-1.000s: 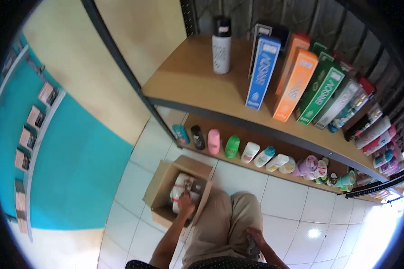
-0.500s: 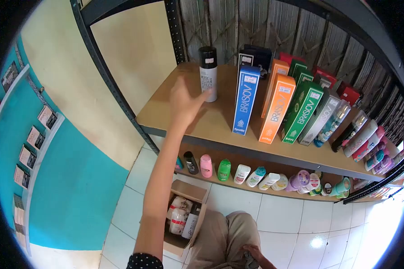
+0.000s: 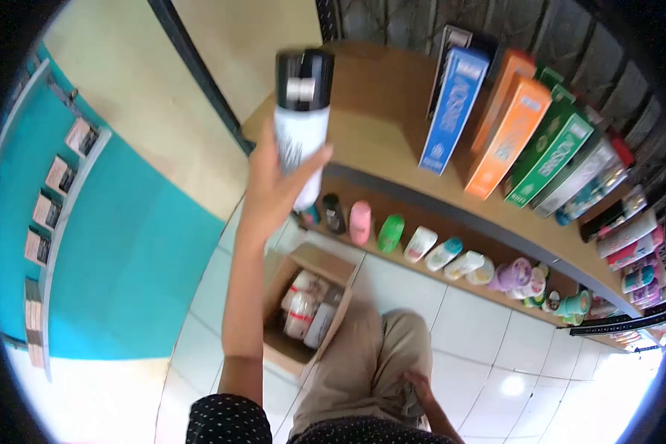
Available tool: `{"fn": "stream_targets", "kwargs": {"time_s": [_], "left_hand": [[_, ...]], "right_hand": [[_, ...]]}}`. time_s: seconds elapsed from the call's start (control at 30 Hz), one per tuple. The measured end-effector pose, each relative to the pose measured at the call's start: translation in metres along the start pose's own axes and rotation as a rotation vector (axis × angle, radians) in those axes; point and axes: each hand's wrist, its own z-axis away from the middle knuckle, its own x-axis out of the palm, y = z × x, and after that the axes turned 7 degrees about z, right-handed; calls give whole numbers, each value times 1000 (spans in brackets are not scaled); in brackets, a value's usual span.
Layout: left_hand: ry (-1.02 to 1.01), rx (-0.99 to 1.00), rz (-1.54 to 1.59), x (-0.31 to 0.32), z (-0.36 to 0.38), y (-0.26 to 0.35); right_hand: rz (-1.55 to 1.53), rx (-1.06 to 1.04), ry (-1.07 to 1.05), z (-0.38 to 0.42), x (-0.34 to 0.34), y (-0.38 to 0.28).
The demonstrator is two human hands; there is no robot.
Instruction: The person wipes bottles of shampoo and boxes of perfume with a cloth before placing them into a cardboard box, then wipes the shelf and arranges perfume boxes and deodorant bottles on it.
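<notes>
My left hand [image 3: 263, 181] is closed around a spray can [image 3: 302, 129] with a white body, a black cap and a small price sticker. The can is upright, lifted in front of the shelf's left end. Below it on the floor stands an open cardboard box [image 3: 274, 344], holding several white wrapped packs [image 3: 301, 311] with red bands and a similar pale can [image 3: 322, 325]. My right hand [image 3: 419, 385] lies on my thigh, fingers resting on the trousers, with nothing visible in it.
The brown shelf [image 3: 377, 111] carries several upright boxes, among them a blue box [image 3: 455, 111] and an orange box [image 3: 509, 140], with bottles further right. On the lower shelf stand several bottles, including a pink bottle [image 3: 360, 222]. A wall ledge [image 3: 70, 244] at left holds small boxes.
My left hand has closed on the spray can and lifted it off the shelf, bringing it left and closer to me. The view has shifted too.
</notes>
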Motion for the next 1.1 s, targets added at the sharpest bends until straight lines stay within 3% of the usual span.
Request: {"fn": "stream_targets", "kwargs": {"time_s": [0.1,0.13,0.2,0.27,0.4,0.5,0.57,0.63,0.7,0.77,0.83,0.9,1.0,1.1], "left_hand": [[-125,-377,-231,-36,93,-2],[-163,-508,-294,-44,124,-24],[-221,-437,-611,-54,188,-77],[-298,-760,-707,-57,245,-127],[-363,-882,-872,-55,312,-197],[-385,-946,-896,-46,306,-193],[-345,-870,-979,-41,321,-196],[-300,-790,-1064,-30,308,-190],[-368,-901,-1167,-9,275,-151],[-225,-489,-1062,7,229,-129],[-73,-248,-617,31,150,-75],[-12,213,-277,50,76,-56],[-183,109,22,82,-12,-27],[-357,-17,220,106,-55,-40]], "right_hand": [[50,-21,49,-8,-6,17],[21,-2,63,-9,-4,9],[14,-2,35,1,5,-9],[43,57,64,1,5,-16],[18,58,21,6,4,-15],[214,-89,83,3,6,-9],[103,-47,51,0,3,-6],[-9,-9,9,-2,6,-5],[44,35,122,2,11,-11],[95,-4,125,0,9,-8],[151,-33,123,0,7,-11],[105,188,105,-1,8,-15],[48,20,62,-6,1,3],[117,28,113,3,6,-9]]}}
